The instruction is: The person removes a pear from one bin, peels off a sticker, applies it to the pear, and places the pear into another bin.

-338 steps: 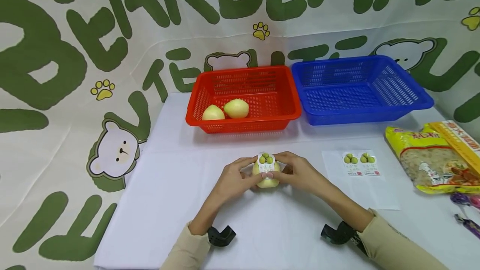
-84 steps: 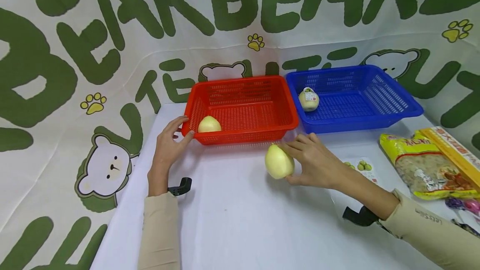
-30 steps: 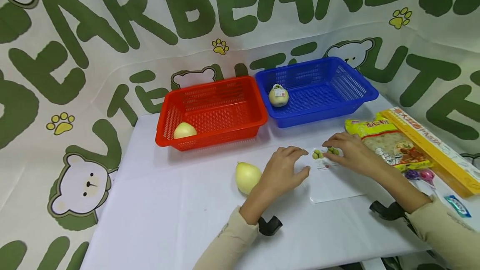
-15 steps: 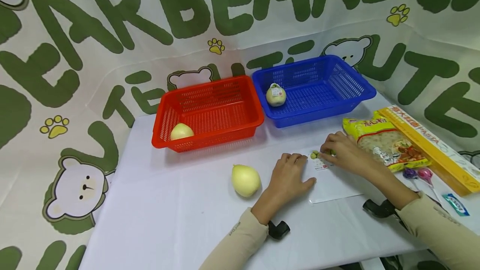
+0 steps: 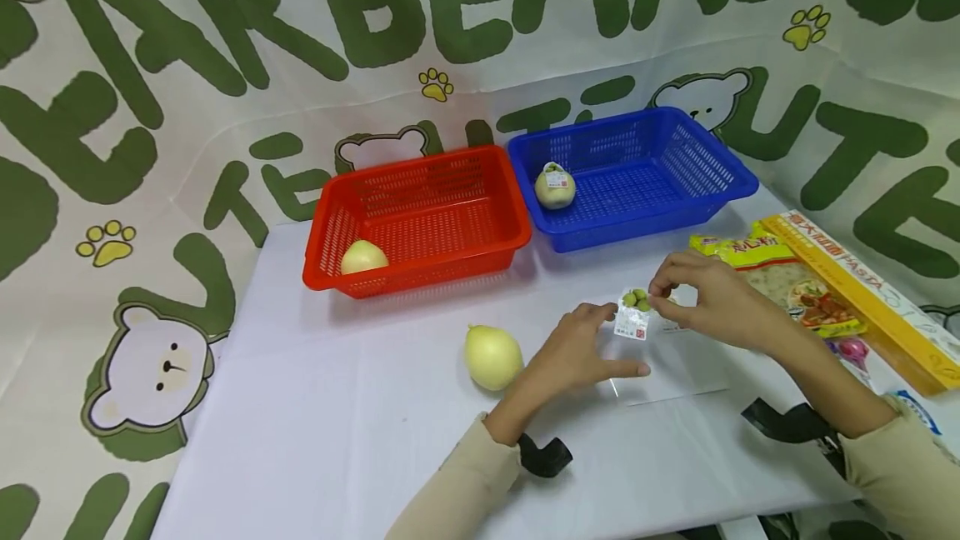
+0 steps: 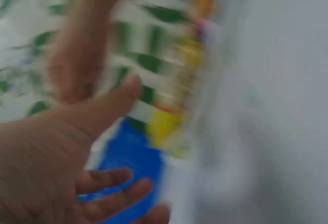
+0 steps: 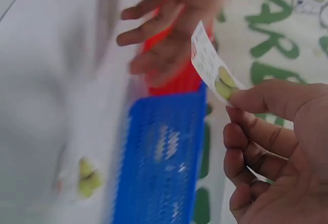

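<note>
Over the bench [image 5: 322, 415], I've got the right hand [image 5: 723, 300] pinching a sticker [image 5: 632, 325] above the sheet [image 5: 678, 373]; left hand's [image 5: 567, 359] right beside it, fingers loosely spread, yellow fruit [image 5: 492, 357] near that wrist.

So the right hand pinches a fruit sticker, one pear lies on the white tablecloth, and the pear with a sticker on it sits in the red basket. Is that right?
Not quite: the stickered pear sits in the blue basket, as the head view shows. The right hand does pinch a fruit sticker, and one pear lies on the white tablecloth.
</note>
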`<control>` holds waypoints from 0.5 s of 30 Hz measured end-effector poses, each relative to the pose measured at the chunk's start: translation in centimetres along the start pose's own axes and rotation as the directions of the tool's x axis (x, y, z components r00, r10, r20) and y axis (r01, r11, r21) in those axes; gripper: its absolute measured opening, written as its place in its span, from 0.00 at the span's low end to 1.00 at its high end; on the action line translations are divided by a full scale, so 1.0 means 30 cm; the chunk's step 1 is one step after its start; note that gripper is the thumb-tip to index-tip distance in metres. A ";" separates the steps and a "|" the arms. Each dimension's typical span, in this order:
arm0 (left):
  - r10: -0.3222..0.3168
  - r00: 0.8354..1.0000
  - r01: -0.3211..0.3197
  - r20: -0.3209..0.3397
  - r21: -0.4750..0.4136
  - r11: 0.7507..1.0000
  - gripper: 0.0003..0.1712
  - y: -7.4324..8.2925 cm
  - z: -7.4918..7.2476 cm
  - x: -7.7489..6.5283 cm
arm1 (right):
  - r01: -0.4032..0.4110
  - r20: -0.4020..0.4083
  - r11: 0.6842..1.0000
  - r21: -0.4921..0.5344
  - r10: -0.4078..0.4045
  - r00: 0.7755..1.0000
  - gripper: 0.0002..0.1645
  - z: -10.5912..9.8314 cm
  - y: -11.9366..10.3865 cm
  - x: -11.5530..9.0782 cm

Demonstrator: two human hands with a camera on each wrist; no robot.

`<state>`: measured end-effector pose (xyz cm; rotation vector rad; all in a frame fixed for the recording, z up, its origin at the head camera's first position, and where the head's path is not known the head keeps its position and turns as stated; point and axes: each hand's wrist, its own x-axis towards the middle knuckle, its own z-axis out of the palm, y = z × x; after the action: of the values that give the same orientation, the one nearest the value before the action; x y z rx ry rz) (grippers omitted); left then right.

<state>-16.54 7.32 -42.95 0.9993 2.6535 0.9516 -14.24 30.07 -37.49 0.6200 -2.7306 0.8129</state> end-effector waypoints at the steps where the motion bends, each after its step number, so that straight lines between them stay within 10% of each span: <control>1: -0.020 1.000 0.018 -0.013 -0.127 0.992 0.38 0.007 -0.033 -0.014 | 0.025 0.008 1.000 0.018 -0.025 1.000 0.09 0.002 -0.018 0.004; 6: -0.072 0.967 -0.039 -0.243 -0.423 0.905 0.09 0.011 -0.146 -0.081 | 0.073 -0.020 0.992 0.101 -0.072 0.997 0.10 0.029 -0.098 0.032; 11: -0.174 0.902 -0.067 -0.396 -0.524 0.849 0.08 -0.035 -0.197 -0.148 | -0.049 -0.006 0.964 0.261 0.052 0.999 0.08 0.095 -0.169 0.078; 15: -0.234 0.884 -0.051 -0.405 -0.580 0.813 0.11 -0.077 -0.224 -0.209 | -0.118 0.074 0.904 0.411 0.096 0.993 0.05 0.167 -0.213 0.117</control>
<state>-15.30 -1.45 -39.55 0.5289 2.4054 2.0230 -14.90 21.24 -37.44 0.5759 -2.6685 1.4468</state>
